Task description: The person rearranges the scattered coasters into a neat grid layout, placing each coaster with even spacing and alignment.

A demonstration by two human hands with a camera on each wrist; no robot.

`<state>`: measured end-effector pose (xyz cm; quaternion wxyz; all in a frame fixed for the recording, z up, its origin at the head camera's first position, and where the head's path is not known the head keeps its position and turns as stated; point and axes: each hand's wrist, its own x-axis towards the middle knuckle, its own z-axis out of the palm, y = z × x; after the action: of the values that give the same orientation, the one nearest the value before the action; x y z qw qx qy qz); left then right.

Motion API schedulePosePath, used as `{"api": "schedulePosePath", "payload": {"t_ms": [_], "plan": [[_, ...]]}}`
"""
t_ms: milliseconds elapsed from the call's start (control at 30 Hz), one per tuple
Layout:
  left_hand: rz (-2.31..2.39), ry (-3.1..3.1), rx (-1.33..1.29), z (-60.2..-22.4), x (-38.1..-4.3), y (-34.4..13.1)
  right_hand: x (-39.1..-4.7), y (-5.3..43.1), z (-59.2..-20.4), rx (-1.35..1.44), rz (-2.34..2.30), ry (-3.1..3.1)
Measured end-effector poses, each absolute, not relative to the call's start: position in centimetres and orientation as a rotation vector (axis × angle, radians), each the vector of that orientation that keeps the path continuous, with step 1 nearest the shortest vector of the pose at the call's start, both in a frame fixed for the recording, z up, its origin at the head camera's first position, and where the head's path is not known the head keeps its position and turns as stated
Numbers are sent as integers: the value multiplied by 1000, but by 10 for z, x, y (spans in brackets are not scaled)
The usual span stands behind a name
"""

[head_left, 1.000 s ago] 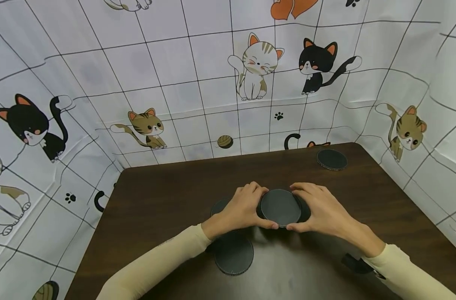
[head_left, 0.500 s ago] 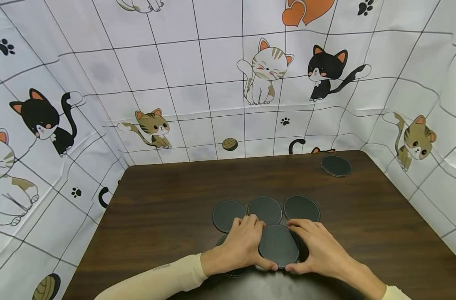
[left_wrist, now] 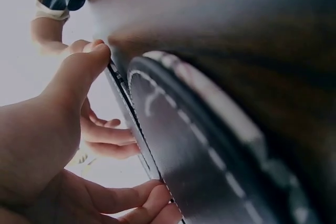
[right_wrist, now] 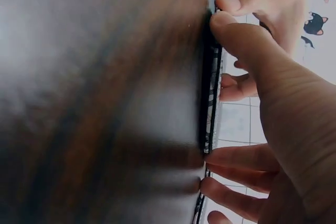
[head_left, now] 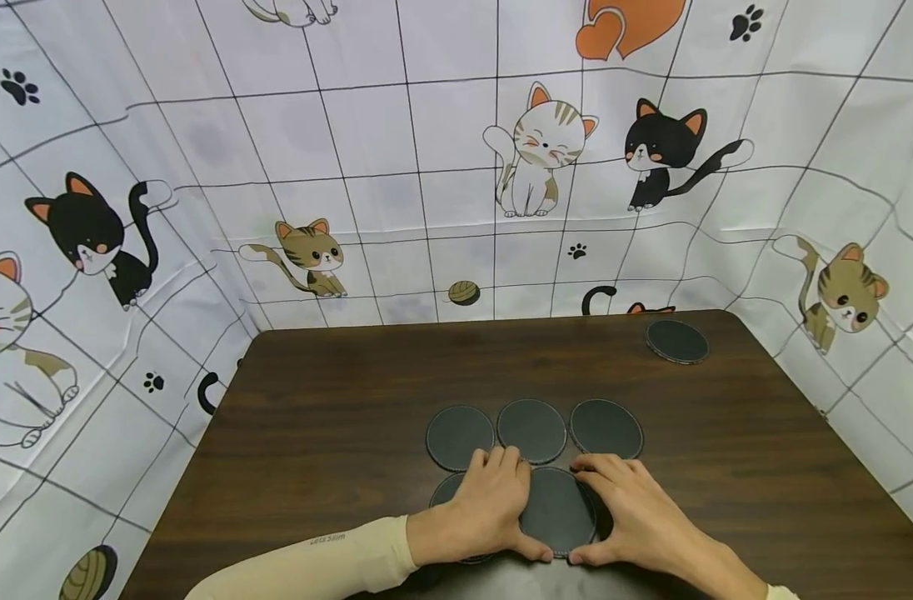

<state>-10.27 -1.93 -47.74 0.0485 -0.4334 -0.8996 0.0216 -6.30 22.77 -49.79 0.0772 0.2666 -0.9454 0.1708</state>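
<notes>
Both hands slid the coaster stack [head_left: 557, 510] toward 6 o'clock (uncovering a three-coaster row [head_left: 533, 430]); now barely drifting.

text: small print on left sleeve [head_left: 327, 540] | appears upside down | too small to read

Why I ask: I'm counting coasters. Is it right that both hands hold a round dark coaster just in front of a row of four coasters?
Not quite: the head view shows three in that row. Both the left hand and right hand do hold the coaster.
</notes>
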Motion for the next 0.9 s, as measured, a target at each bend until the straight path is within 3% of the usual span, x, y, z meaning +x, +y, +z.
{"api": "schedulePosePath", "payload": {"t_ms": [500, 633, 900], "plan": [[152, -2755, -1362, -463, -112, -24, -65, 232, -490, 758, 615, -2904], [27, -2805, -1366, -447, -140, -15, -78, 246, -477, 756, 600, -2826], [-189, -2864, -1364, -448, -233, 46, -122, 288, -454, 651, 578, -2842]]}}
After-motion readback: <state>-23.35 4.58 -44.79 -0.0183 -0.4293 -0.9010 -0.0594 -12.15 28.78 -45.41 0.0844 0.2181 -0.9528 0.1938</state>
